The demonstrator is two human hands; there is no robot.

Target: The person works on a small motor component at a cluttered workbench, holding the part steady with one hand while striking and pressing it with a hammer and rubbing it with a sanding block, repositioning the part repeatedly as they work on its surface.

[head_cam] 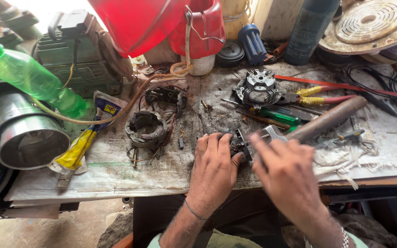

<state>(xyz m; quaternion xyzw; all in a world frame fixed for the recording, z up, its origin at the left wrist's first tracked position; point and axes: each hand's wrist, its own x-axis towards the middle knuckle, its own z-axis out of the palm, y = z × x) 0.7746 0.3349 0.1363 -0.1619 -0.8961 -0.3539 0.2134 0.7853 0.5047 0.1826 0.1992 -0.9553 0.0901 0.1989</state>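
Cluttered cloth-covered workbench (116, 170): left hand (214, 167) clenches small dark metal motor part (238, 143); blurred right hand (286, 172), immediately right, grip indeterminate.

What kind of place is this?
Likely a small motor repair workbench. A wound stator and a finned metal housing lie on the grimy cloth-covered bench, with pliers and a wooden-handled hammer beside the hands.

At the upper left of the frame you see a green plastic bottle (28, 76). A red container (155, 23) hangs at top centre, and a wooden-handled hammer (320, 123) lies right of centre.
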